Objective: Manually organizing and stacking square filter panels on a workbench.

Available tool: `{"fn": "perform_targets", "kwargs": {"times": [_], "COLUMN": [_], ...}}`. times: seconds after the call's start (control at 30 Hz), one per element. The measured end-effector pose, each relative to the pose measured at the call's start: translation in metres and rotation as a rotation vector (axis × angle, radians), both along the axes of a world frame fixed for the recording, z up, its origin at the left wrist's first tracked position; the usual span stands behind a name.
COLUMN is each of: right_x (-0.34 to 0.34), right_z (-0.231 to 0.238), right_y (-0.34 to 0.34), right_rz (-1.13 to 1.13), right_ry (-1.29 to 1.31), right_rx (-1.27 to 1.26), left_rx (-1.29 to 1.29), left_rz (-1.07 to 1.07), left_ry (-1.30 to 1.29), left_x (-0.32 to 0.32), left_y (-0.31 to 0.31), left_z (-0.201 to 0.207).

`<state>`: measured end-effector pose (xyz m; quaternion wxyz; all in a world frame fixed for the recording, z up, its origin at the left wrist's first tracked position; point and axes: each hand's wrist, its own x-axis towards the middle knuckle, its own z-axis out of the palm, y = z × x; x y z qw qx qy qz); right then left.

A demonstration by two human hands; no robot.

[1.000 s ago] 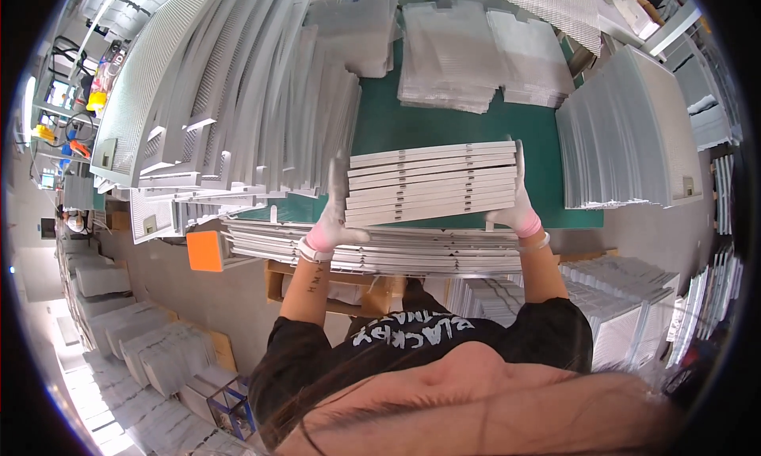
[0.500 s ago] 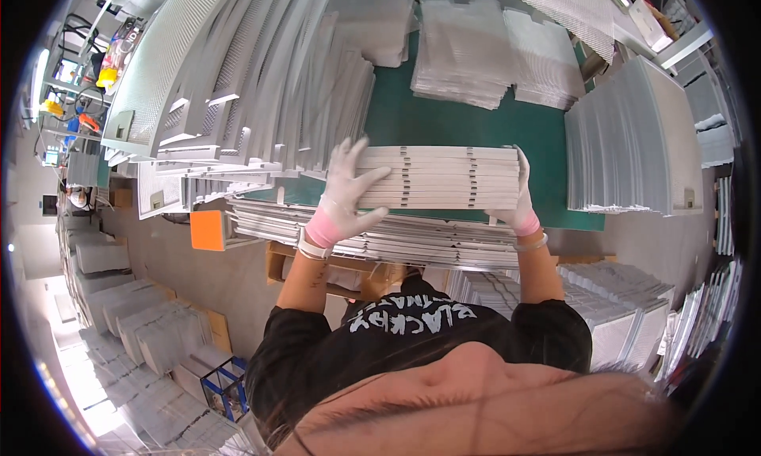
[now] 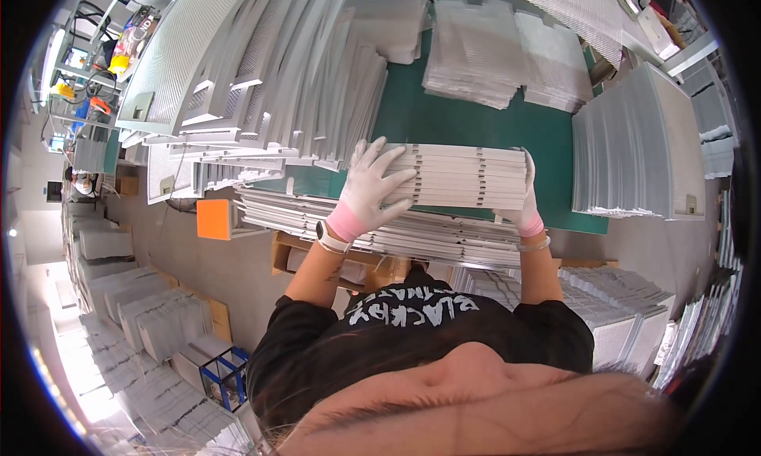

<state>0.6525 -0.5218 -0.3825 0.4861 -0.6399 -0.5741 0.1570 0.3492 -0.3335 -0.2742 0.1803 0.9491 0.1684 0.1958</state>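
A stack of white framed panels, edges toward me, sits between my two hands over the green table. Small dark marks run in two columns down those edges. My left hand, in a white glove with a pink cuff, presses its left end with the fingers spread over the panel edges. Around the right end is my right hand, gloved alike, its thumb at the lower near corner and its other fingers mostly hidden behind the stack. Below the hands, more white panels lie piled along the near side.
Tall leaning mesh panels crowd the table's left. Clear-looking sheets lie in piles at the back of the green table. Upright panels stand at right. An orange block sits at near left.
The left hand has shifted slightly along the panel edges, fingers still spread. The stack stays between both hands, and the whole view has moved a little to the right.
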Motion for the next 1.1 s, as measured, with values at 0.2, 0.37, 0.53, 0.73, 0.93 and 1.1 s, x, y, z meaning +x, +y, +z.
{"fn": "perform_targets", "kwargs": {"times": [0.2, 0.37, 0.53, 0.73, 0.93, 1.1], "right_x": [-0.002, -0.004, -0.002, -0.001, 0.006, 0.017], "right_z": [0.000, -0.001, -0.006, -0.006, -0.002, -0.036], "right_y": [0.000, -0.002, -0.001, -0.001, 0.004, -0.002], "right_rz": [-0.002, -0.008, -0.004, 0.011, -0.035, 0.090], "right_ry": [0.086, 0.164, 0.094, 0.138, -0.297, -0.221], "right_rx": [0.025, 0.022, 0.038, 0.019, 0.088, -0.102], "left_rx": [0.021, 0.022, 0.088, 0.127, -0.637, -0.575], "left_rz": [-0.105, -0.087, -0.115, -0.164, -0.038, -0.079], "left_ry": [-0.121, -0.114, -0.143, -0.157, -0.500, -0.157], "left_x": [-0.002, -0.005, -0.004, -0.010, -0.019, -0.017], "left_y": [0.004, 0.004, 0.002, 0.005, 0.017, 0.033], "left_z": [-0.010, -0.017, -0.020, -0.029, -0.086, -0.133]}}
